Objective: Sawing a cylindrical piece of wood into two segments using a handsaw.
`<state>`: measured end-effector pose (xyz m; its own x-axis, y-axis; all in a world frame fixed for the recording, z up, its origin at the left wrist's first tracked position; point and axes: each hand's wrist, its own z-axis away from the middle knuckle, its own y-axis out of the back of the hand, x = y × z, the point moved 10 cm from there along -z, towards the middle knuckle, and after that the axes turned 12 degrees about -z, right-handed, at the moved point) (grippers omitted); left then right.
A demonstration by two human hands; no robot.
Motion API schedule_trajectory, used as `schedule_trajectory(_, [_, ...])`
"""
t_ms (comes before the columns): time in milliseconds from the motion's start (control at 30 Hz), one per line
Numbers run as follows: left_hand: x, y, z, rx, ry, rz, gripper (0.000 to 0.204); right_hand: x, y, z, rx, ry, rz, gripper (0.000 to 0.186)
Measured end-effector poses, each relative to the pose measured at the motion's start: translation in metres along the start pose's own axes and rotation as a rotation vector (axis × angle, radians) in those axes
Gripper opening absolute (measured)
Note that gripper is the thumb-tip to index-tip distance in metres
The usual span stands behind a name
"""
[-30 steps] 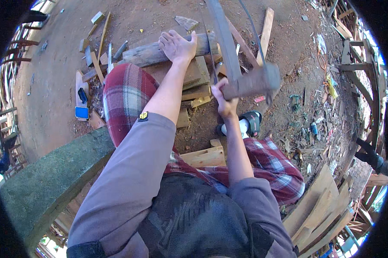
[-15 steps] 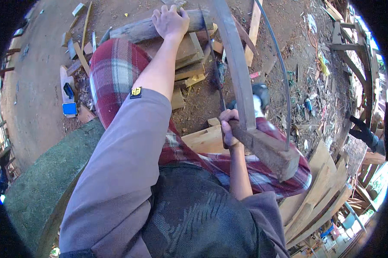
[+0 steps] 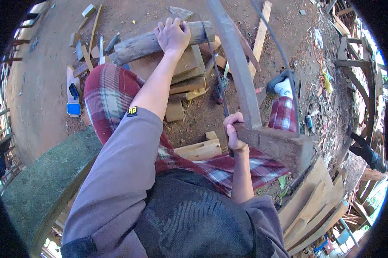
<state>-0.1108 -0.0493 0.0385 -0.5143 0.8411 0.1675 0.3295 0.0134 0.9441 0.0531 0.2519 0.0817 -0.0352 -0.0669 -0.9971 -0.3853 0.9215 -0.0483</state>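
My left hand (image 3: 172, 36) is closed over a weathered round log (image 3: 133, 48), which lies across stacked boards (image 3: 187, 79). Its fingers curl over the top. My right hand (image 3: 234, 131) grips the near end of a large frame saw, at its wooden crosspiece (image 3: 275, 148). A long wooden beam (image 3: 234, 60) and a thin curved dark rod (image 3: 280, 49) run forward from this crosspiece. The narrow saw blade (image 3: 215, 60) reaches up to the log's right part, right of my left hand; I cannot tell how deep it sits.
My plaid-covered left knee (image 3: 108, 90) is beside the stack; my right foot (image 3: 282, 86) is on littered dirt. A mossy slab (image 3: 47, 167) lies at left. Loose boards (image 3: 310, 202) lean at lower right. A blue-fronted object (image 3: 73, 109) sits on a plank. Timber framework (image 3: 359, 64) lines the right.
My right hand and the saw came back toward me, then moved slightly forward relative to the log. My left hand has stayed on the log. The view has shifted, and my right leg shows more.
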Motion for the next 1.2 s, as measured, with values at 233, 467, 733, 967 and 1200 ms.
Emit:
schedule_trajectory(233, [0.004, 0.002, -0.009, 0.076, 0.014, -0.018, 0.030, -0.003, 0.016, -0.049, 0.153, -0.168, -0.172, 0.010])
schedule_trajectory(467, [0.006, 0.009, -0.014, 0.064, 0.002, -0.043, 0.030, -0.032, -0.016, -0.100, 0.022, -0.008, 0.029, 0.013])
schedule_trajectory(733, [0.002, 0.005, -0.008, -0.031, 0.054, -0.018, 0.029, 0.000, 0.003, -0.091, 0.055, -0.108, -0.355, 0.007])
schedule_trajectory(967, [0.007, 0.008, -0.011, -0.003, 0.067, -0.022, 0.039, -0.027, -0.017, -0.036, 0.175, -0.054, -0.160, 0.007])
schedule_trajectory(1200, [0.002, -0.001, -0.011, -0.015, 0.044, -0.026, 0.039, -0.059, -0.016, 0.033, 0.242, -0.181, -0.076, 0.008])
